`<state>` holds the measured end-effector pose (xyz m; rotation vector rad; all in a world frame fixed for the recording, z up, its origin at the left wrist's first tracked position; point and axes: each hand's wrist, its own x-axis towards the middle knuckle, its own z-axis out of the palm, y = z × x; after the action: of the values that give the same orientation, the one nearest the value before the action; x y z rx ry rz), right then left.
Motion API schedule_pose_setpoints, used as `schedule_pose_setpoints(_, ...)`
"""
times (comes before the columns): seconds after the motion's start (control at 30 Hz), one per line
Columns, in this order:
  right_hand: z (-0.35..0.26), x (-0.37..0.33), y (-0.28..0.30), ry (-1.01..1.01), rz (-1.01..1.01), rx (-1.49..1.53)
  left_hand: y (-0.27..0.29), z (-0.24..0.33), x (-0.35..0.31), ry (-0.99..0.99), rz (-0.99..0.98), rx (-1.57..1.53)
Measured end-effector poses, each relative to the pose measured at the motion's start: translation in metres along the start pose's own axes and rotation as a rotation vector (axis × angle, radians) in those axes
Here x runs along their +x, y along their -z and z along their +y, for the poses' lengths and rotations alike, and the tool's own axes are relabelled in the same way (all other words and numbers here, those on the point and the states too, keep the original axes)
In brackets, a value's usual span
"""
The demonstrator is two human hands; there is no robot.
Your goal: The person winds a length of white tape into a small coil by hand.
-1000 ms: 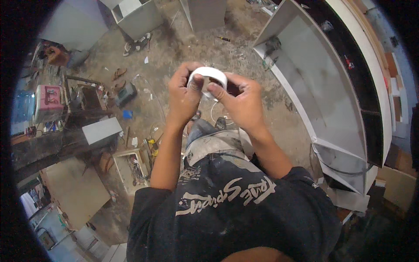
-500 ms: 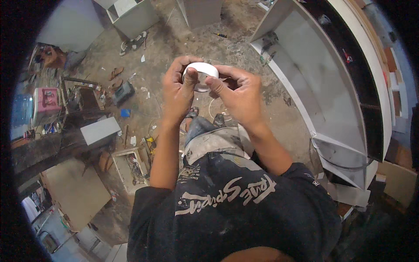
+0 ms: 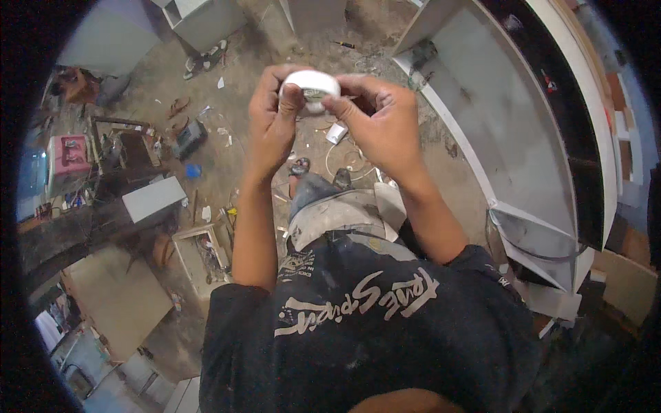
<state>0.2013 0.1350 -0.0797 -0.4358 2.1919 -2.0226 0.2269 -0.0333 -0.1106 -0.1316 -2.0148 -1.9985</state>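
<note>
Above the littered floor [image 3: 241,144], a white tape roll [image 3: 313,86] was held at chest height, clamped between both hands. It was gripped from the left by the left hand [image 3: 272,120]; its rim was pinched by the right hand [image 3: 379,124], fingertips [image 3: 337,104] at the edge. No loose strip of tape was seen; the end appeared not yet lifted, so peeling seemed barely begun. Right of the roll, a white cabinet [image 3: 509,131] was noted.
</note>
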Motion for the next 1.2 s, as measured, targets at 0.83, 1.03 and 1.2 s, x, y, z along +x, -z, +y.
schedule_pose_setpoints(0.83,0.053,-0.03,-0.035,-0.09,-0.06,0.2,0.021,0.001,-0.004,0.093,-0.211,0.242)
schedule_pose_setpoints(1.03,0.013,-0.008,-0.009,-0.055,-0.141,-0.128,0.016,0.007,-0.01,0.105,-0.209,0.183)
schedule_pose_setpoints(1.2,0.046,-0.027,-0.041,-0.16,0.116,0.626,0.019,-0.004,-0.01,0.087,-0.128,0.102)
